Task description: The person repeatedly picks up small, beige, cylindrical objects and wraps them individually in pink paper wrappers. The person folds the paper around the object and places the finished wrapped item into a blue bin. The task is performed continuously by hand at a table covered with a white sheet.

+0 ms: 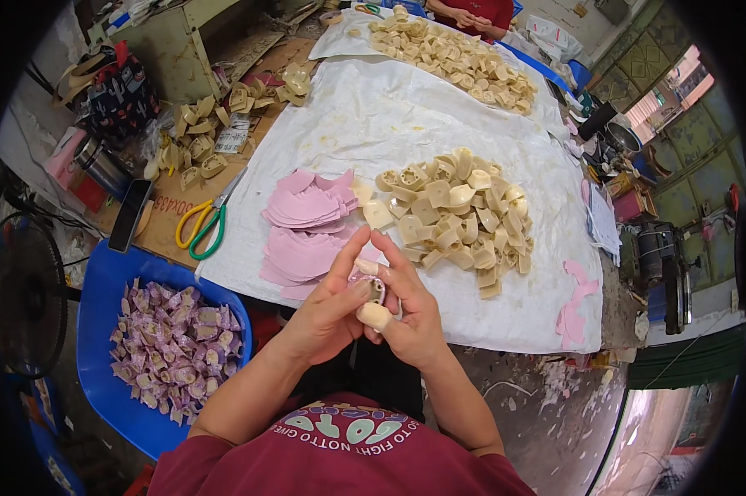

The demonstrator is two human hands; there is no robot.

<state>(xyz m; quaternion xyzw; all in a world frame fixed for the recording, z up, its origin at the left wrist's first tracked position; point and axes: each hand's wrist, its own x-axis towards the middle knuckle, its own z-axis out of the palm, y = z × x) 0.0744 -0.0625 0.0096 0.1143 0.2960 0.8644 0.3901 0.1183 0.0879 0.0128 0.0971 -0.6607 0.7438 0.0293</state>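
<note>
Both hands meet over the table's near edge, around a small moulded piece (376, 291) with holes in its face and a pinkish-purple rim. My left hand (325, 312) is closed on it, thumb pressing its side. My right hand (416, 318) grips it from the other side; pale coverings wrap its thumb and a fingertip. Fingers hide much of the piece. Just beyond lie fanned stacks of pink cut sheets (307, 198). To their right is a heap of beige moulded cups (464, 211).
A blue tub (92, 364) of purple-covered pieces (179, 343) stands at lower left. Scissors (204, 223) with yellow and green handles and a phone (131, 215) lie at the table's left. Another beige heap (464, 62) lies before a person (484, 16) at the far end.
</note>
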